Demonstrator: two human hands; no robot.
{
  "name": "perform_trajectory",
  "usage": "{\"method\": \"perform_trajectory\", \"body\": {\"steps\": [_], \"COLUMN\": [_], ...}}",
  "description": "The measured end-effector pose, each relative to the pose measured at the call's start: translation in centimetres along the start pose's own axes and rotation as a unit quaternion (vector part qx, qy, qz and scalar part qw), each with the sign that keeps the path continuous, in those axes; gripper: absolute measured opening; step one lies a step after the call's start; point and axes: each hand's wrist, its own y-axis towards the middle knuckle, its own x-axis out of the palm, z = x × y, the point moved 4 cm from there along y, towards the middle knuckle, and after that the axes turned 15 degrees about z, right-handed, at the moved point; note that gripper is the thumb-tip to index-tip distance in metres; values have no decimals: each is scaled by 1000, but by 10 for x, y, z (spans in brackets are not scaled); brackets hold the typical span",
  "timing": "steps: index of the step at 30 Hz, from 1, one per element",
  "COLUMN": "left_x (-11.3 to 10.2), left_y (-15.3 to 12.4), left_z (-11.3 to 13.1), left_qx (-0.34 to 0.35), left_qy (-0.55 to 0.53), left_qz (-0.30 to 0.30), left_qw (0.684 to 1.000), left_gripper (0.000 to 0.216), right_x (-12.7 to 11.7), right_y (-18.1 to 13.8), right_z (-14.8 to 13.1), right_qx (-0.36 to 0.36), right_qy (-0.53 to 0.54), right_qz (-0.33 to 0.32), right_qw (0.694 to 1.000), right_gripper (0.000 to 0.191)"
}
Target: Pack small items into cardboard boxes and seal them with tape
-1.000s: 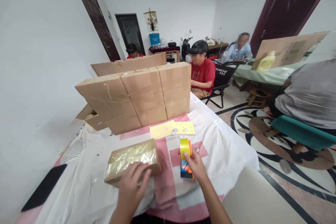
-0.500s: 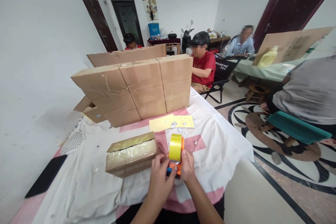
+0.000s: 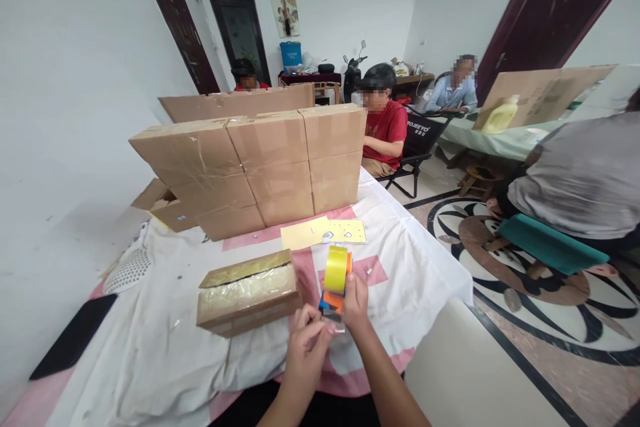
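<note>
My right hand [image 3: 356,300] is closed around a tape dispenser [image 3: 331,300] with orange and blue parts, which carries a yellow roll of tape [image 3: 335,269]. Just below it, my left hand [image 3: 306,340] pinches the loose end of the clear tape [image 3: 339,328] between thumb and fingers. To the left of both hands lies a cardboard box [image 3: 250,297], its top seam partly parted and shiny with tape. Beyond the dispenser, yellow paper sheets [image 3: 303,233] rest on the cloth.
Stacked cardboard boxes [image 3: 280,170] form a wall across the table's far side. A black tablet-like slab [image 3: 75,333] lies at the left edge. A person in red [image 3: 390,130] sits beyond the boxes; another in grey [image 3: 575,173] sits at right.
My left hand has drawn slightly down from the dispenser with the tape end, and a short clear strip shows. The dispenser has tipped a little in my right hand.
</note>
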Motion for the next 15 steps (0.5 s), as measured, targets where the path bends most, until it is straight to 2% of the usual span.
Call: {"method": "perform_trajectory", "body": {"steps": [3,6,8,12,15], "left_x": [6,12,16,18,16], "left_y": [-4,-5,-7,-10,-13], "left_z": [-5,-17,-23,-24,-22], "left_qx": [-47,-104,-125,-109,-68], "left_qy": [-42,-39,-30,-15,12], "left_qz": [-43,-74,-82,-78,-79], "left_qw": [997,991,988,991,995], "left_gripper": [51,57,62,63,59], "right_x": [4,4,2,-4,-8], "right_y": [17,26,28,29,24], "right_z": [-7,-18,-24,-27,-23], "right_qx": [53,111,127,130,153], "right_qy": [45,99,121,105,103], "right_qz": [55,115,132,135,141], "right_qw": [996,982,976,977,973], "right_gripper": [58,56,55,55,52]}}
